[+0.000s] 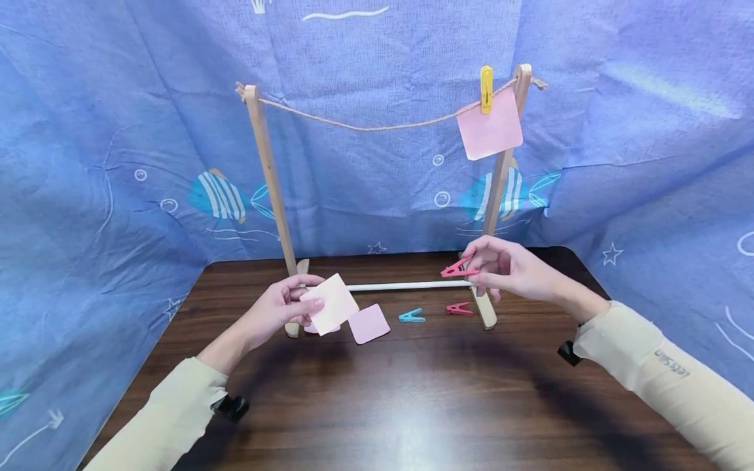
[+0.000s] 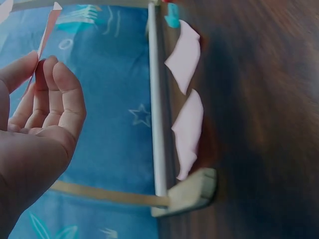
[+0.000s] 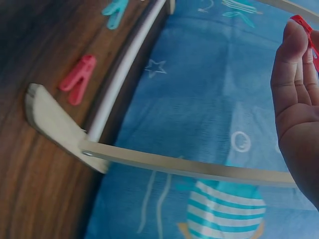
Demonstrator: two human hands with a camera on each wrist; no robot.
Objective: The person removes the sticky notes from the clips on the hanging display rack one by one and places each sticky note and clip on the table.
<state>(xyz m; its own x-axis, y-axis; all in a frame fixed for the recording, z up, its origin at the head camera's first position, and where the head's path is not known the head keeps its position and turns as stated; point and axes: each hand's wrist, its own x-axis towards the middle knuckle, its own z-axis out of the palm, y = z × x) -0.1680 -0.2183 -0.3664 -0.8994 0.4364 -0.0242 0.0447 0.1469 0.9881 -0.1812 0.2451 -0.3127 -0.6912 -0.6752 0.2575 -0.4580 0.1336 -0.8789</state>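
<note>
Between thumb and fingers, my left hand (image 1: 285,307) pinches a pale pink square of paper (image 1: 333,305) above the table's left side. The left wrist view shows that paper (image 2: 49,32) nearly edge-on. My right hand (image 1: 509,267) holds a red clothespin (image 1: 458,267) by the frame's right foot; fingers hide part of it. Below lie a second red clothespin (image 1: 459,309) and a blue clothespin (image 1: 412,316). Another pink square (image 1: 369,324) lies on the table, and one more (image 2: 188,134) is partly covered in the head view. A yellow clothespin (image 1: 485,90) fixes a pink square (image 1: 491,125) to the rope.
A sagging rope (image 1: 353,127) spans two wooden posts, the left post (image 1: 271,176) and the right post (image 1: 499,186). A white rod (image 1: 406,286) joins their feet low over the dark wooden table (image 1: 377,405). Behind hangs a blue fish-print cloth (image 1: 377,196).
</note>
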